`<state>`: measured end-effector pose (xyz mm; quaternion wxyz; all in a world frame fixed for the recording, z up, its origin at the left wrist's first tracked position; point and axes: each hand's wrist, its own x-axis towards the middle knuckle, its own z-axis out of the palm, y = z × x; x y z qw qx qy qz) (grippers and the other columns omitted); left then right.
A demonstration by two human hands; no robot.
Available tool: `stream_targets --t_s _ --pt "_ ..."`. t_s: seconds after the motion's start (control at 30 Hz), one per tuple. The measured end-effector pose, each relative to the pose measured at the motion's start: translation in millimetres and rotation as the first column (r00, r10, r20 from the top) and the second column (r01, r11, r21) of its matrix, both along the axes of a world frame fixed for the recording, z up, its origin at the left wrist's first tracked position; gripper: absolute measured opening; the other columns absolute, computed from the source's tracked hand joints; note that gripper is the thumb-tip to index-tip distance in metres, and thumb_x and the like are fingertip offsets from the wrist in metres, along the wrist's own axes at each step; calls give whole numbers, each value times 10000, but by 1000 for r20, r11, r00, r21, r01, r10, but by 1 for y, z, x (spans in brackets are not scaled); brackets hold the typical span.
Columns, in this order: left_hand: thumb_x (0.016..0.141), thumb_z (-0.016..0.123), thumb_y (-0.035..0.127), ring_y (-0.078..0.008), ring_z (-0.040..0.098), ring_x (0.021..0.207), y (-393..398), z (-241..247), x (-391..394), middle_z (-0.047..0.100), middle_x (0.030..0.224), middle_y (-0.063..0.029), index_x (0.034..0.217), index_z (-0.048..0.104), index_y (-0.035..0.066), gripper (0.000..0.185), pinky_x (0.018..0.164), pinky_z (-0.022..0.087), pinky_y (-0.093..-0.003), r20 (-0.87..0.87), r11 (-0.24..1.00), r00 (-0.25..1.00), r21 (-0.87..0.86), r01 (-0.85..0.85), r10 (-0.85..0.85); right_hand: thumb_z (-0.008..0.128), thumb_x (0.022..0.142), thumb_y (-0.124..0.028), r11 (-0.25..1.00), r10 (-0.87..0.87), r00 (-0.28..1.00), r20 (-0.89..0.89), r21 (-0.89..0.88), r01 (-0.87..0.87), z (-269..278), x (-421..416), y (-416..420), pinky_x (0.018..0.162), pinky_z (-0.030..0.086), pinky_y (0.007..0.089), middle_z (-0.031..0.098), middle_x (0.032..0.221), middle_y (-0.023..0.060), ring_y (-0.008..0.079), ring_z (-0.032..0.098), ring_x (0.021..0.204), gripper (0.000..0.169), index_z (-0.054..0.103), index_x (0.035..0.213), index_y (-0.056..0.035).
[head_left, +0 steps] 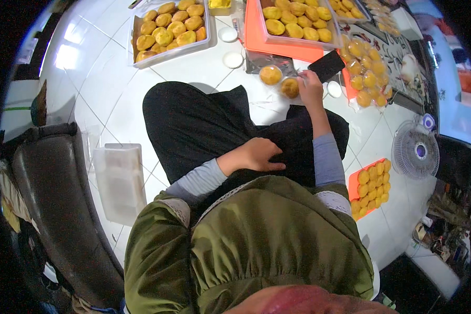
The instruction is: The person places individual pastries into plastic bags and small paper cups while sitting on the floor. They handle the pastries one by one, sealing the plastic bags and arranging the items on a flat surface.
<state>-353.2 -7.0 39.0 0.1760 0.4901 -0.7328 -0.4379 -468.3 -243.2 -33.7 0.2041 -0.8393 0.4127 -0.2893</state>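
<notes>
My right hand [311,87] is at the right edge of a round golden bun [289,88] on the floor, and its fingertips seem to pinch the clear plastic wrapper around it. Just left of that bun lies another wrapped bun [270,75]. My left hand [255,154] rests on my lap over black cloth, fingers apart, with nothing in it. Beyond my right hand is a flat black rectangle, apparently a smartphone [327,66]. White paper baking cups [232,60] sit on the tiles, one [334,89] beside my right wrist.
Plastic tubs of buns [168,50] [298,38] stand ahead, the right one on an orange tray [255,37]. Wrapped buns [365,70] are heaped at right. Another bun tray [352,184] and a fan [416,151] lie right; a translucent container [119,182] and dark sofa [59,204] left.
</notes>
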Motion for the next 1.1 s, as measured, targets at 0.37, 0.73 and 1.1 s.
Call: stream_targets --t_s 0.37,0.73,1.1 --pt "901 455 563 -446 585 711 6 3 2 597 710 -253 742 624 -15 623 653 476 -492 -75 996 993 14 -89 90 642 801 -126 965 -246 963 108 126 232 15 -13 22 802 489 342 533 1135 144 244 589 927 426 508 1193 -28" --pt "882 519 543 -434 595 706 57 19 -18 598 704 -248 817 630 -25 582 620 461 -475 -252 983 951 9 -182 178 658 848 -141 945 -247 946 209 269 187 3 -47 48 667 512 269 633 1027 88 148 627 779 282 587 1100 -38" --pt "912 524 476 -423 610 827 111 57 -31 619 857 -275 1003 621 -57 549 699 481 -447 -247 981 951 91 -171 189 660 814 -178 973 150 988 -39 183 -141 41 -50 118 708 504 336 684 832 113 228 661 759 194 642 952 -43"
